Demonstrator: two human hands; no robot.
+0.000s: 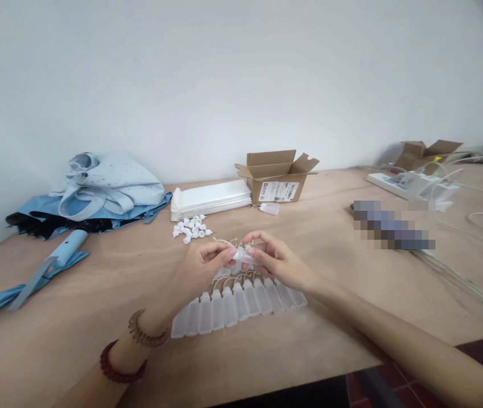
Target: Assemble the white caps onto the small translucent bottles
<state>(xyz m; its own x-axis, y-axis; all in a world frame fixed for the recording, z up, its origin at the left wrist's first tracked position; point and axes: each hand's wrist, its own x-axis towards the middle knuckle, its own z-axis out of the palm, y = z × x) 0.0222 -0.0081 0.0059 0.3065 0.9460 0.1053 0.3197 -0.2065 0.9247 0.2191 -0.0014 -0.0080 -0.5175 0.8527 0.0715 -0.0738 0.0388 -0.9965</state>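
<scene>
Up on your head now, looking forward and down, your left hand and right hand close, just below mid-frame, tabletop stretching wide around them, pale wall filling the top

Small workroom, wooden table, white wall, open carton, rowed bottles, power strip

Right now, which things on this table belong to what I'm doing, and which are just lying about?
Likely in the job:
plastic piece in your left hand and right hand
row of bottles
white caps
loose bottle

Apparently just lying about:
blue umbrella
pale bag
power strip
pixelated object

Unclear: open labelled box, white stack.
</scene>
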